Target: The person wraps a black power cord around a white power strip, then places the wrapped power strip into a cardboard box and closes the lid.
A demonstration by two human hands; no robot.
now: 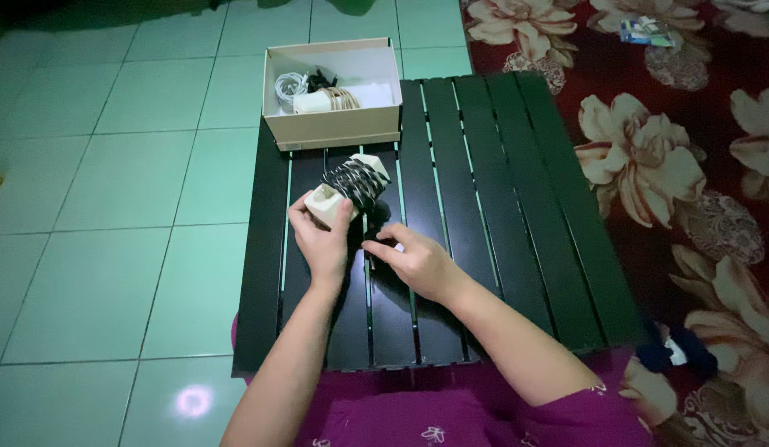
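My left hand (322,244) grips one end of a cream rectangular block (328,204) that has black cord (355,182) wound around its middle. It is held just above a black slatted table (484,207). My right hand (413,261) rests on the table beside it, fingertips pinched on the loose dark end of the cord (383,242) near the block.
A cream cardboard box (335,124) stands at the table's far left corner, holding white cables, a black item and another cord-wound block. Pale tile floor (111,207) lies to the left, a red floral carpet (691,165) to the right, with a small packet (647,31) on it.
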